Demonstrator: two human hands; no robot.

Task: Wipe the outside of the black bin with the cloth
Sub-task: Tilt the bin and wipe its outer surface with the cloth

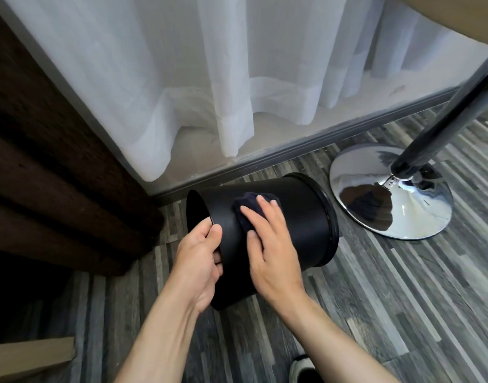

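Note:
The black bin [301, 217] is tipped on its side above the floor, its open mouth facing left and its base to the right. My left hand [198, 261] grips the rim at the mouth, thumb outside and fingers inside. My right hand [273, 244] lies flat on the bin's outer wall, pressing a dark navy cloth [248, 205] against it. Most of the cloth is under my fingers; a bunched part shows beyond the fingertips.
A chrome round table base [375, 214] with a dark pole [441, 111] stands just right of the bin. White sheer curtains [209, 78] and a grey window sill run behind. A dark brown curtain [52, 161] hangs at left. Striped grey floor [403, 299] lies below.

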